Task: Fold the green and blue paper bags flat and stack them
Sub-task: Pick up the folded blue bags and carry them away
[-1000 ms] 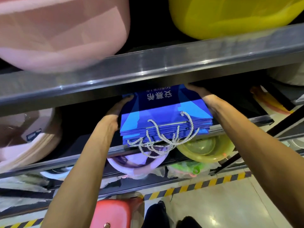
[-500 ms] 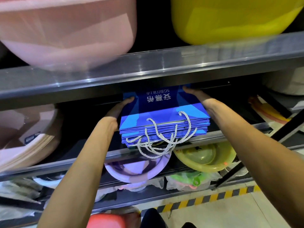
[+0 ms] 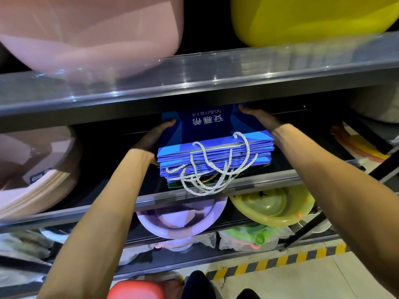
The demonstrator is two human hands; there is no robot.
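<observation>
Nearest you, the rope handles [image 3: 207,180] dangle over the shelf [image 3: 280,180] front lip and could snag. On the shelf, the flattened bag stack [image 3: 216,147] sits between your left hand [image 3: 151,139] and right hand [image 3: 261,119], fingers straight, pressing its sides; uneven pushing would skew it.

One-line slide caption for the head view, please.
Left hand and right hand press the sides of a stack of flat blue paper bags on a metal shelf, rope handles dangling.

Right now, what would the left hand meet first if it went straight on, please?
The way looks free: the left hand lies along the bags' left side, pointing into the dark shelf back; depth there is unclear.
</observation>
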